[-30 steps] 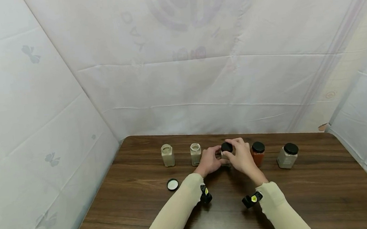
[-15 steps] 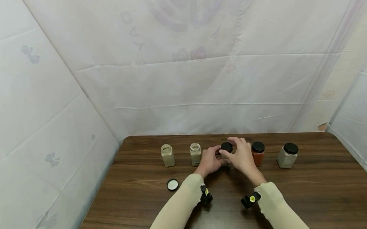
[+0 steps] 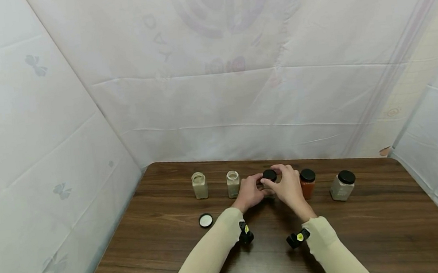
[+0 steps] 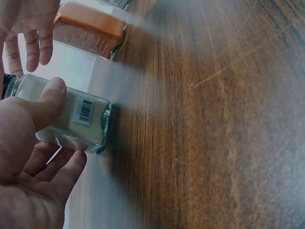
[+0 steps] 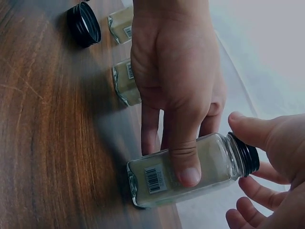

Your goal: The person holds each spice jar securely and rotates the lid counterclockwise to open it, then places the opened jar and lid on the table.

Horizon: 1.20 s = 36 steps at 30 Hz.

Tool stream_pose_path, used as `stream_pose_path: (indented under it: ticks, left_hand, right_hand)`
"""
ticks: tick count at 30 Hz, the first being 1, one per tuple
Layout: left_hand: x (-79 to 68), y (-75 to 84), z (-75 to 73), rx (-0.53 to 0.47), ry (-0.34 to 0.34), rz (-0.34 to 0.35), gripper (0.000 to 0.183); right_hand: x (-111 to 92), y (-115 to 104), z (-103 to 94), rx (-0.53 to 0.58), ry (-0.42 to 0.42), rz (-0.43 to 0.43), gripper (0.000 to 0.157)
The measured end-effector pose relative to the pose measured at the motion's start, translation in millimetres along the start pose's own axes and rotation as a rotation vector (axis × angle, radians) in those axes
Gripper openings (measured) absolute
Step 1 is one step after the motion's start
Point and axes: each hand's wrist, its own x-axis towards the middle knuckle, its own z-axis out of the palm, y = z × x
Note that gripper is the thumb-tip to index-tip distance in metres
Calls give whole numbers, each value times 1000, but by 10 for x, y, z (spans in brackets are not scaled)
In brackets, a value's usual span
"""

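Observation:
Between my two hands stands a square glass jar (image 5: pixel 212 160) of pale powder, a barcode label on its side. My left hand (image 3: pixel 250 192) grips the jar's body, its thumb across one face and fingers behind. At the top, thumb and fingers of my right hand (image 3: pixel 290 187) pinch the black screw lid (image 5: pixel 248 155) from opposite sides. The lid sits on the jar's neck. In the head view both hands cover most of the glass. The jar's base is close over the table in the left wrist view.
Two lidless jars of pale powder, a left one (image 3: pixel 200 187) and a nearer one (image 3: pixel 233 185), stand to the left. A loose black lid (image 3: pixel 205 220) lies inside-up before them. To the right are a black-lidded orange jar (image 3: pixel 308 188) and a pale one (image 3: pixel 341 189).
My right hand and wrist have shifted slightly left, its thumb moving leftward along the lid's near side. The left hand keeps its grip, and the other jars stay put.

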Motion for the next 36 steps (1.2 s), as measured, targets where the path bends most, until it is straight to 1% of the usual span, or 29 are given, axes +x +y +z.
stream_pose_path:
  ticks: [5,10,15,27,36]
  left_hand:
    - [7,-14,14,-10,4,1,43]
    - [19,-28,6,25,24,5,44]
    - [20,-25,-3,32,27,-4,44]
    - [19,-28,2,23,16,-4,44]
    - [7,-27,-12,6,1,-18,45]
  right_hand:
    - [4,0,15,-5,5,-5,53]
    - [14,-8,10,-8,-1,-9,51]
    - [25,-10,10,-13,-14,-10,50]
    - [22,-17,-2,-36,-29,-18,50]
    - [34,-36,-34,-58,-53,-51,49]
